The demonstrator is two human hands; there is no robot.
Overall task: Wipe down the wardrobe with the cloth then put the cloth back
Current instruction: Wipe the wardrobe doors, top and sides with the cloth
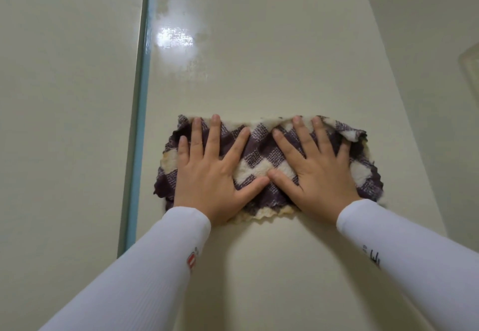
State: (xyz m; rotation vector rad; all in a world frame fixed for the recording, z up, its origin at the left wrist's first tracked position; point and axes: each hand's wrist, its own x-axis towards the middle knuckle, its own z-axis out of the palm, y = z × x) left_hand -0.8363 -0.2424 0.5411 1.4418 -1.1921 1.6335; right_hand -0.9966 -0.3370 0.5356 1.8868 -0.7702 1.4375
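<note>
A purple-and-cream checked cloth point(261, 159) lies flat against the cream wardrobe panel point(272, 58). Both my hands press it onto the panel with fingers spread. My left hand point(212, 172) covers the cloth's left half and my right hand point(316, 167) covers its right half, the thumbs nearly touching in the middle. The cloth's top right corner is folded over beside my right fingers. White sleeves cover both forearms.
A blue-green vertical strip point(138, 113) divides this panel from another cream panel point(64, 123) on the left. A glossy damp patch point(176, 40) shines above the cloth. The wardrobe's right edge meets a wall point(427, 71) with a pale fitting point(470, 63).
</note>
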